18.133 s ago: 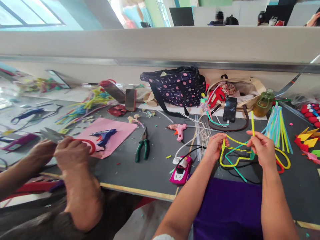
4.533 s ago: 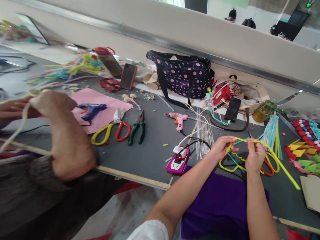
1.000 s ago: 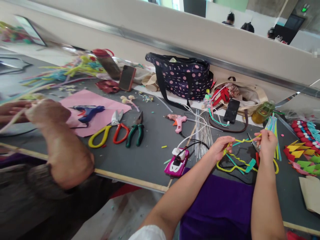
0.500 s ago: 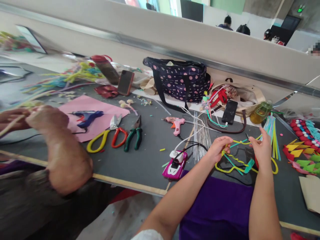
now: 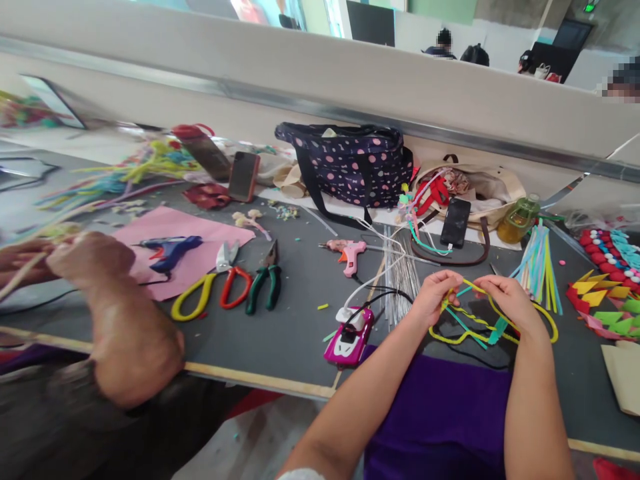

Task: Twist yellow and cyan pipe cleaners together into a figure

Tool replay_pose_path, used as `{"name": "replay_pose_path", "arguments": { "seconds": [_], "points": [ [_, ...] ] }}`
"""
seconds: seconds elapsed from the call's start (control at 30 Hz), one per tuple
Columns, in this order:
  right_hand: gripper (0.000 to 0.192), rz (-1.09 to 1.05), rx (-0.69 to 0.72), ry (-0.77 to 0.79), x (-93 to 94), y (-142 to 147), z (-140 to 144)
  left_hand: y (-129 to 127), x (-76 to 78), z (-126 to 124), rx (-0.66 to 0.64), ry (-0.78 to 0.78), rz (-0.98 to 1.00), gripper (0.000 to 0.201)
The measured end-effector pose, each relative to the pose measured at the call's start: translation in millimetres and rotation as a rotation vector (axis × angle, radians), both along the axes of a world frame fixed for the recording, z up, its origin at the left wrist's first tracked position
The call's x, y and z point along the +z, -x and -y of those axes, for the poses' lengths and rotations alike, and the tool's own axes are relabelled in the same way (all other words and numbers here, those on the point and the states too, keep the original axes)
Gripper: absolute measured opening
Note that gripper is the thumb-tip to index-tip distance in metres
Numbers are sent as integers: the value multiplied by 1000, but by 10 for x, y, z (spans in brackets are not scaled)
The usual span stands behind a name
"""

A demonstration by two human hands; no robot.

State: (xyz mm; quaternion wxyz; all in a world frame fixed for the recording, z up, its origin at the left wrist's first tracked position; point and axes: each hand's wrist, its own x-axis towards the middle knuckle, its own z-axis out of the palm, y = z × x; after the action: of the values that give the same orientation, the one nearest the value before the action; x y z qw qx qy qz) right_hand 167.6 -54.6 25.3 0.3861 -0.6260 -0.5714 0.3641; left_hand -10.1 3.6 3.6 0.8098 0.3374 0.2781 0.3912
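A yellow fuzzy craft wire, like a pipe cleaner (image 5: 472,285), stretches between my two hands above the table. My left hand (image 5: 439,293) pinches it at one end of the short span. Close by on the right, my right hand (image 5: 507,301) has its thumb and fingers closed on the same wire. Below them lie twisted yellow loops and green strips (image 5: 467,327), with a teal piece (image 5: 497,330) partly covered by my right hand. A yellow loop (image 5: 554,323) sticks out beyond my right wrist; what it belongs to is mostly hidden.
Left of my hands are a magenta power strip (image 5: 350,337), a pink glue gun (image 5: 350,253), clear sticks (image 5: 401,273), pliers (image 5: 265,283) and scissors (image 5: 203,297). A co-worker's arm (image 5: 130,327) reaches in at far left. Bags, a phone (image 5: 455,223) and a bottle (image 5: 520,219) line the back.
My right hand has come left and down toward my left hand, its raised fingers now closed on the yellow wire. The left hand stays about where it was. The camera view has shifted slightly.
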Motion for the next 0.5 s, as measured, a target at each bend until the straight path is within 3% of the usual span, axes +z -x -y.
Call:
{"name": "replay_pose_path", "arguments": {
  "seconds": [0.13, 0.37, 0.5],
  "points": [
    [34, -84, -16, -5, -7, 16, -10, -1, -12, -7, 29, -10, -41, 22],
    [34, -43, 12, -36, -24, 7, -39, -23, -58, 13, 135, -50, -104, 22],
    [28, -35, -24, -29, -40, -54, -45, 5, -34, 7, 99, -66, -81, 25]
  ]
}}
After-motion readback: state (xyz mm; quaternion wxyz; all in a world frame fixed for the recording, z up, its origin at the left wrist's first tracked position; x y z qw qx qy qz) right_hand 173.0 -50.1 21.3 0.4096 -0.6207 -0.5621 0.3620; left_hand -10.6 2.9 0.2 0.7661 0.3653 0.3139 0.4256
